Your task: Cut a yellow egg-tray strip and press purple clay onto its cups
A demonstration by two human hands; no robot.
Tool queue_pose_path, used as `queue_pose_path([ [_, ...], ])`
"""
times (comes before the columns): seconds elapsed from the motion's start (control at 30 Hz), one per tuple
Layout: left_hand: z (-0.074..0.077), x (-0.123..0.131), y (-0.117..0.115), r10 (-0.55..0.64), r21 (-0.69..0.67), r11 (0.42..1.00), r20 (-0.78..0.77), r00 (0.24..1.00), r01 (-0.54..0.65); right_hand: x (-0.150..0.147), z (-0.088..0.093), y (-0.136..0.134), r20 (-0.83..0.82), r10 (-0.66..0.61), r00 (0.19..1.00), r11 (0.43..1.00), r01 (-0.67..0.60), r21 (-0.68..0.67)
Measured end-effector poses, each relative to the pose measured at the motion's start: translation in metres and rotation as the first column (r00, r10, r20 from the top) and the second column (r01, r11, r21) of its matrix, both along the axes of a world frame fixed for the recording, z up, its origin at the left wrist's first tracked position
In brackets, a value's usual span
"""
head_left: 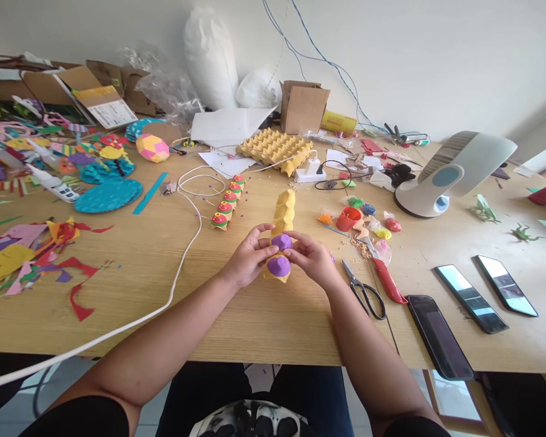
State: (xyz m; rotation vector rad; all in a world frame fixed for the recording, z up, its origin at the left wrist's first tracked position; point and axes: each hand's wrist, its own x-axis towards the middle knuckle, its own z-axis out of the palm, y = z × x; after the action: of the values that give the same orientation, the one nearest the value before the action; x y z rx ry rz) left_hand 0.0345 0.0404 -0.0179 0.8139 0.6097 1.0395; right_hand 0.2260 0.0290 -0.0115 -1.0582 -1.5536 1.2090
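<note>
A yellow egg-carton strip (284,209) points away from me at the middle of the table, its two nearest bumps covered in purple clay (278,266). My left hand (253,254) pinches the left side of the second purple bump. On the right side of that same bump, my right hand (310,258) presses with its thumb and fingers. Left of the strip stands a decorated carton strip (225,206) with red, green and yellow clay on its bumps. Bags of coloured clay (382,233) lie to the right, around a red container (348,218).
Scissors (364,290), a red-handled knife (388,280) and three phones (441,337) lie on the right. A white fan (450,176) stands behind them. A white cable (177,273) crosses the left side. Paper scraps (31,255) and a yellow egg tray (275,149) are farther out.
</note>
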Motion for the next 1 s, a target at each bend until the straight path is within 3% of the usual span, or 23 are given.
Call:
queue_pose_path([
  [0.23,-0.0042,0.0035,-0.0015,0.045,-0.097,0.995,0.089,0.995,-0.036,-0.0035,0.0007,-0.0024,0.165,-0.059,0.985,0.99,0.037,0.136],
  [0.67,-0.0063,0.0041,-0.0026,0.092,-0.126,0.989,0.102,0.991,-0.079,-0.0085,-0.0034,-0.003,0.121,-0.071,0.99,0.991,0.056,0.125],
  [0.9,-0.0043,0.002,-0.0001,0.07,-0.175,0.984,0.157,0.985,-0.043,-0.0066,-0.0028,-0.0018,0.086,-0.11,0.99,0.977,0.092,0.193],
  [1.0,-0.0017,0.0042,-0.0002,-0.052,-0.151,0.986,0.163,0.985,0.077,-0.0067,-0.0027,-0.0032,0.109,-0.11,0.988,0.973,0.085,0.214],
])
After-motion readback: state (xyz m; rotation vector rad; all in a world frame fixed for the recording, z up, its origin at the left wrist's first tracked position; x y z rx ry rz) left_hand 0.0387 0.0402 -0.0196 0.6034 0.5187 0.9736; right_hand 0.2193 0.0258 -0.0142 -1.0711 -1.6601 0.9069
